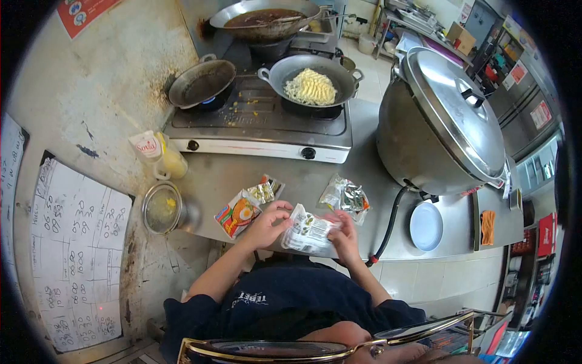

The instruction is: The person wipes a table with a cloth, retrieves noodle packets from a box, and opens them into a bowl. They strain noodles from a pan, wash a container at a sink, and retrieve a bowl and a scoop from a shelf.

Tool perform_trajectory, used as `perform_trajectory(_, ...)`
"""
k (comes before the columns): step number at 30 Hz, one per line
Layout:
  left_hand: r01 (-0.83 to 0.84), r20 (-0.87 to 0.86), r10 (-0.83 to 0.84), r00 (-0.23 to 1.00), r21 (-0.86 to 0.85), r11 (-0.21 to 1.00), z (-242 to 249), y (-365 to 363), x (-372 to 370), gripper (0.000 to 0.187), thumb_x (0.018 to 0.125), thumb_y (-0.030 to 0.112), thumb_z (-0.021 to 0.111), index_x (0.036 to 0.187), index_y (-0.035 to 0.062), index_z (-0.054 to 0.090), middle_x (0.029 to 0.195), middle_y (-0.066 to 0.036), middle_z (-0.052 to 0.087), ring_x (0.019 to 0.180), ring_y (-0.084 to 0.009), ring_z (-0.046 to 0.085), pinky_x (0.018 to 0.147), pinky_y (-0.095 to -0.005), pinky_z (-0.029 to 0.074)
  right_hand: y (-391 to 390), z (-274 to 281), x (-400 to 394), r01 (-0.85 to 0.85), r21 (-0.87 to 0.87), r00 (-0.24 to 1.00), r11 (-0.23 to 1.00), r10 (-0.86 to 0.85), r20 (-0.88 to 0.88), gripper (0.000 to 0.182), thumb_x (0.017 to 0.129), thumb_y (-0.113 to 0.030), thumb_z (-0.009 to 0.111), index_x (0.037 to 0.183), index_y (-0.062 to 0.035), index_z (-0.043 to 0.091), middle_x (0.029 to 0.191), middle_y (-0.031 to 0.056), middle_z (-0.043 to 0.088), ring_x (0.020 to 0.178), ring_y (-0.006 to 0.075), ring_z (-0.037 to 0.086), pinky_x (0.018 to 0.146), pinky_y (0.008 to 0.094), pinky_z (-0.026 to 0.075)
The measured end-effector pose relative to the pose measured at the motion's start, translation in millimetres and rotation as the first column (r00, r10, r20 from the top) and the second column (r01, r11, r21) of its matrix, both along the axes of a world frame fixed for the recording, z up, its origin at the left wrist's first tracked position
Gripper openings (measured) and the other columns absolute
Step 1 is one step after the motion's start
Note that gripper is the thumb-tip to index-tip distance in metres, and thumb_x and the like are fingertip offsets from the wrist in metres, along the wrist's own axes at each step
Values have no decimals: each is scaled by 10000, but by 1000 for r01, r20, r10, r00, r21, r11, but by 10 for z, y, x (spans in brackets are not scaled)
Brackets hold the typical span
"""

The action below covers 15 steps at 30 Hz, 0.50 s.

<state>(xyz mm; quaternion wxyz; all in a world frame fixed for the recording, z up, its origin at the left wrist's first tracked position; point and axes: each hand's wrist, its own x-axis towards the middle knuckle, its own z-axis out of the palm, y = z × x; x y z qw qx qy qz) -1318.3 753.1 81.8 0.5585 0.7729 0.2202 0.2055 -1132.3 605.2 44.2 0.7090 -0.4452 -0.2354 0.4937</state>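
Between my two hands is an instant noodle packet [308, 230], its pale printed side facing up. My left hand [271, 225] pinches the packet's left edge, fingers closed. At the opposite edge, my right hand [344, 236] grips the packet, its fingertips slightly blurred. Just left of my left hand lies another noodle packet [237, 213] with a picture of an egg on it, and a foil sachet [265, 190] rests against its far end. Beyond my right hand lies an opened clear wrapper [345, 199] with silver foil sachets.
A two-burner gas stove [257, 130] carries a pan of noodles [310, 86] and a dark pan [202, 84]. A large lidded pot [439, 121], black hose [390, 224] and blue plate [426, 226] stand right. Left are a yellow jug [170, 162] and metal bowl [162, 207].
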Motion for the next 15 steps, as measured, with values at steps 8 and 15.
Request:
perform_trajectory(8, -66, 17, 65, 998, 75, 995, 400, -304, 352, 97, 809, 100, 563, 796, 5, 575, 1066, -82, 460, 906, -169, 499, 731, -288, 426, 217, 325, -251, -10, 151, 582, 988, -117, 805, 272, 656, -51, 719, 892, -16, 589, 794, 77, 574, 708, 160, 568, 647, 271, 466)
perform_trajectory(15, -192, 132, 193, 972, -25, 981, 323, -369, 342, 90, 822, 64, 556, 831, -24, 546, 1033, -93, 459, 864, -138, 526, 666, -248, 462, 233, 521, -156, -37, 185, 532, 982, -138, 835, 198, 660, -53, 710, 829, -13, 615, 731, 75, 591, 624, 166, 575, 582, 266, 466)
